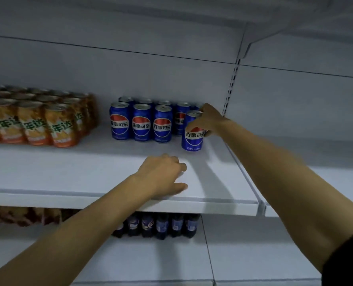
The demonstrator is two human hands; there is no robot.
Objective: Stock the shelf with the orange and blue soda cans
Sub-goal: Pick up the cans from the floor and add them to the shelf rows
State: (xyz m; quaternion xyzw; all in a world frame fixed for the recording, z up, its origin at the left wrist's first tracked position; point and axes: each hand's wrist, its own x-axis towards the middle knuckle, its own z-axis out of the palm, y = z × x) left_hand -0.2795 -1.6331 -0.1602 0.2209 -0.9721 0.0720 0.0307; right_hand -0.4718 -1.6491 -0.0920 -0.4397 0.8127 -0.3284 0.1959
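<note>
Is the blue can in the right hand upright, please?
Upright: the blue can stands on the shelf, top up, right hand gripping it.

orange cans [37, 120] left of blue cans [142, 122]

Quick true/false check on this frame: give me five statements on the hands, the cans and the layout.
1. The right hand grips a blue can. True.
2. The left hand holds an orange can. False: it holds nothing.
3. The orange cans stand left of the other blue cans. True.
4. The gripped can lies on its side. False: it is upright.
5. Dark bottles stand on the level below. True.
</note>
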